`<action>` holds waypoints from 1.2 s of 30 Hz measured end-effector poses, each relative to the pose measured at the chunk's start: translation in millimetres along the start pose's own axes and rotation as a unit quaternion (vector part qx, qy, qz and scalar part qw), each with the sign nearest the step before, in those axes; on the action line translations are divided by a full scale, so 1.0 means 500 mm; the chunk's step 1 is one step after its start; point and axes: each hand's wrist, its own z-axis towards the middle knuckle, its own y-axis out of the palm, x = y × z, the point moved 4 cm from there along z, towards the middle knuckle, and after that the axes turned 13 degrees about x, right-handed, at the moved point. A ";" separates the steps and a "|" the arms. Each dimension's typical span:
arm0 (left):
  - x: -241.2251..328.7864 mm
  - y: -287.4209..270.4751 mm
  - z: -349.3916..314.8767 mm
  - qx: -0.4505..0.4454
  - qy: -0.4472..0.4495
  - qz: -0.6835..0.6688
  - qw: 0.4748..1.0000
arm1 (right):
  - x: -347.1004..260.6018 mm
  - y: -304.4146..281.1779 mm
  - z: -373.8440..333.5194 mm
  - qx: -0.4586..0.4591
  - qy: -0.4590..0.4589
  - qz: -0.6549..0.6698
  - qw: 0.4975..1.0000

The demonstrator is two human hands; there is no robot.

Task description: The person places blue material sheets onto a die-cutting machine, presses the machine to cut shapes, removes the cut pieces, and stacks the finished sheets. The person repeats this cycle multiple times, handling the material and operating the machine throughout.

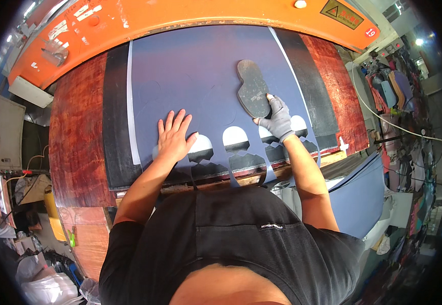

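A blue-grey sheet covers the middle of the work surface, with rounded cut-outs along its near edge and faint curved cut lines. My bare left hand presses flat on the sheet, fingers spread, beside the leftmost white-backed cut-out. A dark, insole-shaped cutting die lies on the right half of the sheet. My right hand, in a grey glove with bare fingertips, grips the near end of the die, thumb on the left side and fingers on the right.
An orange press beam spans the far side. Black mat and reddish-brown board extend under the sheet. A blue-grey sheet hangs at the near right. A grey control box stands at left.
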 end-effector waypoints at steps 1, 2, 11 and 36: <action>0.000 -0.001 0.000 -0.004 -0.001 0.002 1.000 | -0.002 0.000 0.000 0.019 0.015 0.011 1.000; -0.001 -0.001 0.001 -0.009 -0.003 0.007 1.000 | -0.004 0.004 0.002 0.005 0.024 0.009 1.000; -0.009 -0.003 0.004 -0.003 -0.006 -0.007 1.000 | -0.018 0.000 0.007 0.023 -0.003 0.017 1.000; -0.345 -0.039 0.068 0.275 -0.209 -0.030 0.938 | 0.253 -0.055 0.187 0.212 0.023 -0.227 0.950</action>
